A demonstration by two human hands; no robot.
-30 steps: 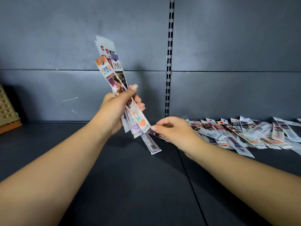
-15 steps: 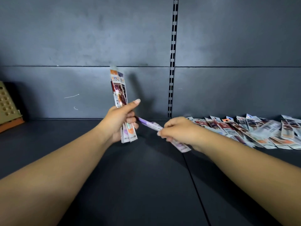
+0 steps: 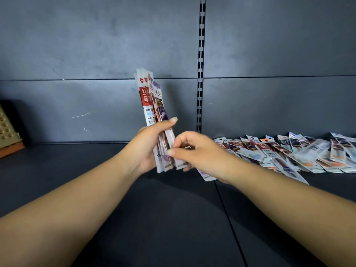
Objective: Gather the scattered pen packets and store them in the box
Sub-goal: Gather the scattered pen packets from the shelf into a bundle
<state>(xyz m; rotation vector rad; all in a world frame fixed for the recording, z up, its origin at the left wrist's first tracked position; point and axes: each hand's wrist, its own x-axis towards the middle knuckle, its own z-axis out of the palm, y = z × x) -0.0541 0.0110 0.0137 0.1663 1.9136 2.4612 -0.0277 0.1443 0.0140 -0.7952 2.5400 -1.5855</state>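
Observation:
My left hand point(image 3: 149, 146) holds an upright bundle of pen packets point(image 3: 152, 101), long narrow printed sleeves in red, white and purple, above the dark shelf. My right hand point(image 3: 194, 151) is right beside it, fingers pinching the lower edge of the bundle where a packet is pressed against the others. A further packet end point(image 3: 207, 176) shows under my right wrist. Several more pen packets point(image 3: 289, 153) lie scattered in an overlapping row on the shelf at the right, against the back wall.
The dark shelf surface point(image 3: 154, 218) has a seam running down its middle. A tan perforated box on an orange base point(image 3: 7, 132) stands at the far left edge. A slotted metal upright point(image 3: 200, 64) divides the grey back panels.
My right hand has brought a single packet leftward from the pile and pushed it into the bundle. The left hand's bundle has straightened and closed up from its fanned spread.

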